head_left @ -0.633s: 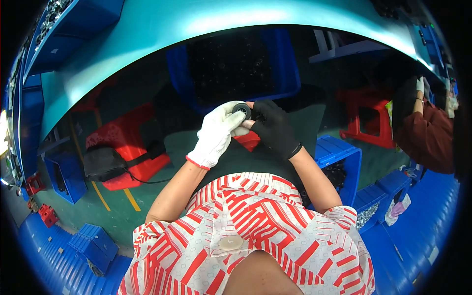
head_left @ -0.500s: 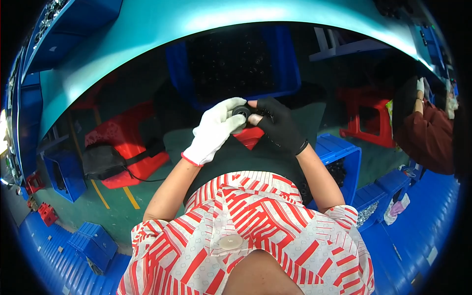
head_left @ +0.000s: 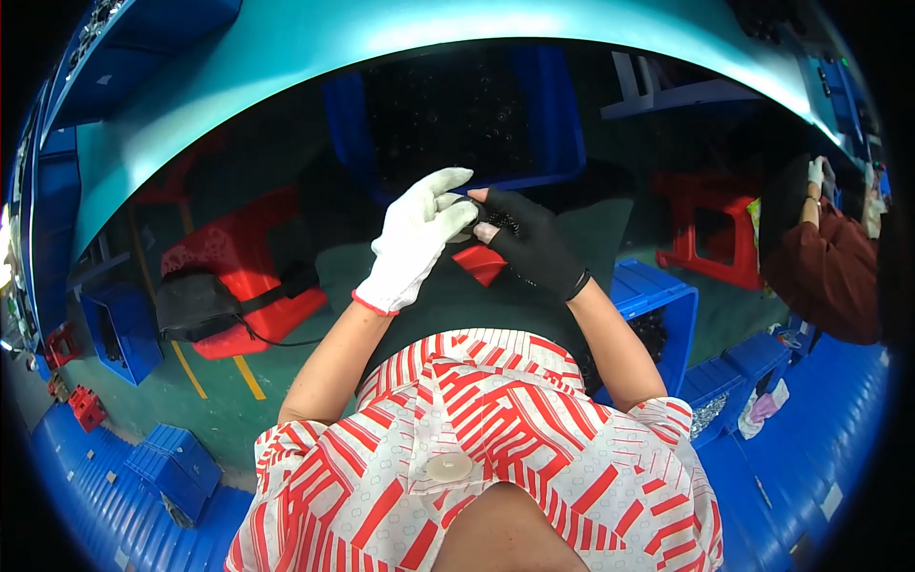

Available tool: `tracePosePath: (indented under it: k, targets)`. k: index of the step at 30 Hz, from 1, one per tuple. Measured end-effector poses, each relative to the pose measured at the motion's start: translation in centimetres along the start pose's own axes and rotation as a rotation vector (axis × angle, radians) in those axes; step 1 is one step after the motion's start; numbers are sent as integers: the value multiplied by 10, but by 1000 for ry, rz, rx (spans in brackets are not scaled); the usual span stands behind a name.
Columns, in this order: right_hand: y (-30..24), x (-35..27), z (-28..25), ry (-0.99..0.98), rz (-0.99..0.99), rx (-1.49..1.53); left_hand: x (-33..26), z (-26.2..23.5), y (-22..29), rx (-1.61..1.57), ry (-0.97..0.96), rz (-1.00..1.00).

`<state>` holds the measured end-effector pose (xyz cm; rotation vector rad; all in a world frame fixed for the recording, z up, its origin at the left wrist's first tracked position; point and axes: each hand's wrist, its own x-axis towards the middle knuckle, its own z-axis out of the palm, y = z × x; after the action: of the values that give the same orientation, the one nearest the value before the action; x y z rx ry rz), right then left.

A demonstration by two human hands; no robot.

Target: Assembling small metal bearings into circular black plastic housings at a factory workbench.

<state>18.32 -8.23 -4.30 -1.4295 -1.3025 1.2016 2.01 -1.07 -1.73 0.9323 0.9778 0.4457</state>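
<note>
Over my lap, my left hand (head_left: 412,243), in a white glove with a red cuff, pinches a small black ring-shaped part (head_left: 464,199). Its thumb lies across the part and its index finger stretches out above. Opposite it, my right hand (head_left: 536,238), in a black glove with bare fingertips, has thumb and index finger bent around the part's right side. Most of the part is hidden by the fingers. Below the hands a red patch (head_left: 479,265) shows against dark cloth.
Ahead, under the teal table (head_left: 429,21), stands a blue bin (head_left: 573,153) of small dark pieces. A black bag (head_left: 195,305) lies on a red stool (head_left: 272,224) at left. Right are a blue crate (head_left: 658,279), another red stool (head_left: 679,224) and a co-worker's brown sleeve (head_left: 824,267).
My left index finger has lifted and straightened away from the black part. The part has turned, so its round face with the hole no longer shows. Both hands stay nearly in place.
</note>
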Motion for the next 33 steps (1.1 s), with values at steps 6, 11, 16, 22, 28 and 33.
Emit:
tracePosePath:
  k: [6, 11, 16, 22, 28, 33]
  targets:
    - [-11, -3, 11, 161, 224, 229, -1, 7, -15, -243, 56, 46]
    - [-6, -6, 3, 142, -137, -256, -2, 0, -9, -256, 21, -12]
    - [-14, 3, -10, -25, -138, -402, -2, 0, -3, -125, -78, 6]
    - [-7, -3, 1, 102, -142, -407, -6, 11, -7, -152, 54, 1]
    - [-14, 2, -4, 22, -271, -562, -5, 4, 2, 92, -29, 23]
    - [-14, -2, 2, 42, -173, -542, -5, 11, -3, -38, 27, 27]
